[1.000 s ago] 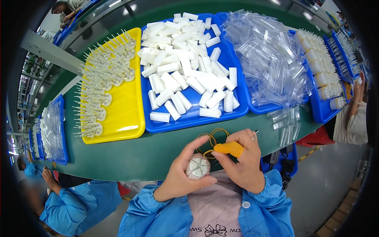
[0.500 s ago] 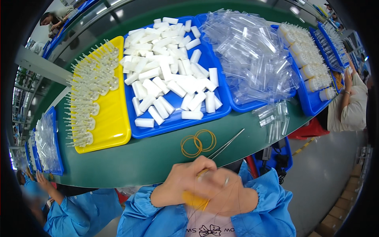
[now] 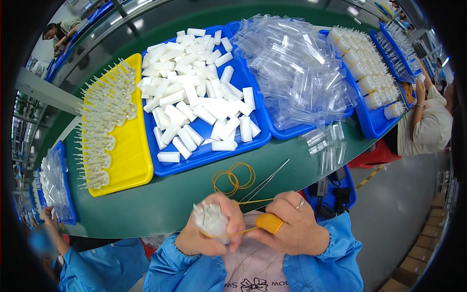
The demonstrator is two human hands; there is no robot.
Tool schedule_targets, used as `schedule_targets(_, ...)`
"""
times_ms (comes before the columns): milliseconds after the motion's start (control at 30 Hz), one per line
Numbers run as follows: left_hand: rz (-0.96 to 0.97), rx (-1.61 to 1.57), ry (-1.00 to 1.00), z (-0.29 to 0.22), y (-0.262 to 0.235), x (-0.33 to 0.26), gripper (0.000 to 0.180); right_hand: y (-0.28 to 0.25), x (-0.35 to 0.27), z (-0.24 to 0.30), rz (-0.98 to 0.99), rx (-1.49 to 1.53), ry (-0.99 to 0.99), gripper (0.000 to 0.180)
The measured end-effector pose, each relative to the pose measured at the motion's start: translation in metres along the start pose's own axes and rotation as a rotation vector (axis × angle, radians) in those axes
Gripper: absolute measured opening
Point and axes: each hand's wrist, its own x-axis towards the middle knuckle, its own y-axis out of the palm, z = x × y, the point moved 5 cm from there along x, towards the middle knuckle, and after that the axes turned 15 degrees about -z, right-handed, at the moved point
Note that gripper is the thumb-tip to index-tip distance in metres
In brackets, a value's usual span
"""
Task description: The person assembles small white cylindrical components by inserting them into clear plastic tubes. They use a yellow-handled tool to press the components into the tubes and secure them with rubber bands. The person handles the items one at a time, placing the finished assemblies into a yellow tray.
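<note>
Left hand [image 3: 211, 233] is clenched around a bundle of white plastic parts [image 3: 210, 220], held upright just off the near edge of the green worktop [image 3: 160, 199], in front of the chest. Right hand [image 3: 292, 228] is grasping a yellow rubber band [image 3: 245, 202], stretched taut from the bundle across to the thumb, which wears an orange finger cot [image 3: 269, 223]. One strand runs over the top of the fingers, the other low across the bundle.

To do the wrap well, my read:
- keep the left grip tight so the parts stay flush at the ends; loosen only once the band bites
- seat the band near mid-length of the bundle, not at the tips, or it will roll off
- keep tension even on both strands; pull with the cot-covered thumb, it grips better than bare skin
- twist before the second loop so the turns lie side by side, not stacked

Spare rubber bands [image 3: 234, 177] lie on the worktop just beyond the bundle, metal tweezers [image 3: 265, 182] beside them. Further out from the bundle: blue tray of white tubes [image 3: 194, 97], yellow tray of stemmed parts [image 3: 109, 131] to its left, clear plastic sleeves [image 3: 296, 68] to its right.
</note>
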Motion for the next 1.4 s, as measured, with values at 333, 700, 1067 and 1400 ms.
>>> schedule_targets(333, 0.071, 0.381, 0.478, -0.006, 0.0, 0.003, 0.042, -0.001, -0.032, -0.02, 0.041, 1.584, 0.945, 0.029)
schedule_targets(700, -0.154, 1.671, 0.898, 0.001, 0.02, 0.007, 0.084, 0.021, -0.021, -0.015, 0.007, 0.325, 0.52, 0.045)
schedule_targets(1067, -0.302, 0.351, 0.522, -0.036, -0.009, 0.0, 0.071, -0.013, -0.005, -0.046, -0.061, 0.034, 0.327, 0.027)
schedule_targets(1400, -0.419, 0.392, 0.456, -0.043, -0.024, -0.005, 0.073, -0.001, -0.025, -0.069, 0.023, -0.315, 0.189, 0.017)
